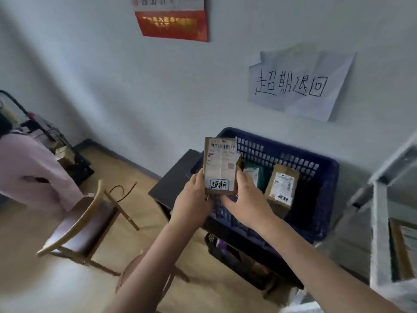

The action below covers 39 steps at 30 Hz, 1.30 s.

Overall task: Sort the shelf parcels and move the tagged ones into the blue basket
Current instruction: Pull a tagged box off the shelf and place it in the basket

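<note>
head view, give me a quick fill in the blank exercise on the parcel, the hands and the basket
1. The cardboard parcel is held by ____ hands, the left hand and the right hand.
2. The basket behind the parcel is ____ in colour.
3. The handwritten tag sits near the parcel's ____ edge.
4. The handwritten paper sign hangs on the ____.

Missing words: both; blue; bottom; wall

Parcel pickup or sorting room, small office type: handwritten paper sign (300, 85) taped to white wall, wall calendar (171, 18), blue basket (316, 177) holding labelled cardboard parcels (282, 186), metal shelving (381, 199), wooden chair (83, 222).
</note>
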Tool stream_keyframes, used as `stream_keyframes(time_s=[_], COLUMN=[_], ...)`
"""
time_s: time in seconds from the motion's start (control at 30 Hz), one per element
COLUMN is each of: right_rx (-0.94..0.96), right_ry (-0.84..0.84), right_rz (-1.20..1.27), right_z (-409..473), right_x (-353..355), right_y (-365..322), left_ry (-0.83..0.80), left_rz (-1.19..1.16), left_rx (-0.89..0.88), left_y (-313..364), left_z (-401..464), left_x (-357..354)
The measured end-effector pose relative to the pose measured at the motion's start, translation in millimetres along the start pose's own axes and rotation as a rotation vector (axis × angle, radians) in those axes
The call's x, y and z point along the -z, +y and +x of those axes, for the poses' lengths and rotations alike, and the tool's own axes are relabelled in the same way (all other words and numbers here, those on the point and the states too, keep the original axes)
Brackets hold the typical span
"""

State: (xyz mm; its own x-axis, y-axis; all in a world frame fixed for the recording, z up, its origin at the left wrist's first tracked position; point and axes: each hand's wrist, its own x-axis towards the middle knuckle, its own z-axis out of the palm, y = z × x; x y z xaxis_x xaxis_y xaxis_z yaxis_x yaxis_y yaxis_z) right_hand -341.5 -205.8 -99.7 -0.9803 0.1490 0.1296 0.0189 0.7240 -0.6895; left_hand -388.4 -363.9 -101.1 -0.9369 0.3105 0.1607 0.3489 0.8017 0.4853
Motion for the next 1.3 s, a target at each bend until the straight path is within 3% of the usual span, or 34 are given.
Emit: stream_keyframes(time_s=[0.17, 0.6, 0.83, 1.1, 1.3], right_rx=[-0.238, -0.561, -0.629, -0.656, -0.634], right_ry=[-0.002, -0.180, -0.089, -0.082, -0.060], right_rz=[-0.069, 0.060, 0.025, 0.022, -0.163], right_z=[54, 163, 185, 177, 113], right_x=[7, -63, -93, -90, -63], right_y=[62, 199, 223, 209, 177], left_ry=[-0.266, -0.706, -0.738, -0.810, -0.692], left_rz=[-0.089, -0.002, 0.031, 0.070, 0.044], left_rx=[-0.149, -0.089, -0.059, -0.197, -0.313], left_y=[6, -26, -37, -45, -58], left_z=[93, 233, 261, 265, 248], left_x=[-56, -192, -232, -212, -178])
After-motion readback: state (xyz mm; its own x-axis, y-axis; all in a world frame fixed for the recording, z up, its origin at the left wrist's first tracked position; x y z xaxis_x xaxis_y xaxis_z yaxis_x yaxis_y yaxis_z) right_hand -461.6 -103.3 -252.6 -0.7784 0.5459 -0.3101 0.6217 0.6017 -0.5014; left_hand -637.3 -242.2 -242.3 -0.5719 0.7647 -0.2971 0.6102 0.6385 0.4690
